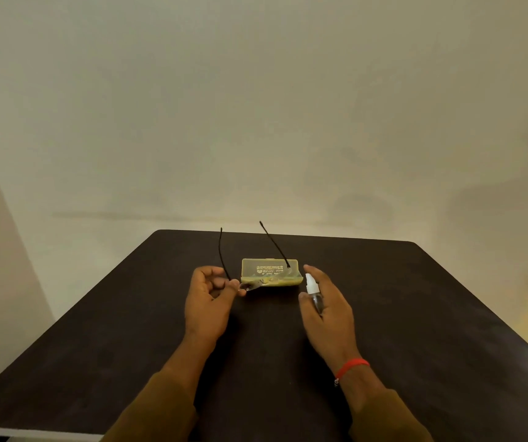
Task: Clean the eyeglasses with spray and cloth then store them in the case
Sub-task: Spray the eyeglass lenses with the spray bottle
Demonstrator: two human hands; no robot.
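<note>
Right hand (326,301) grips spray bottle (314,291), left hand (207,298) pinches eyeglasses (256,282) — case (269,272) shut behind.

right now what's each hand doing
Left hand: closed on the glasses at one lens corner, arms pointing up.
Right hand: wrapped around the spray bottle, nozzle toward the glasses.

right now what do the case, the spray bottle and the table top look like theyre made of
Case: translucent yellowish plastic, probably hard; printed text shows on it.
Spray bottle: clear body, likely plastic, with an opaque white nozzle.
Table: dark brown, matte, barely reflective; wood or laminate, cannot tell which.
</note>
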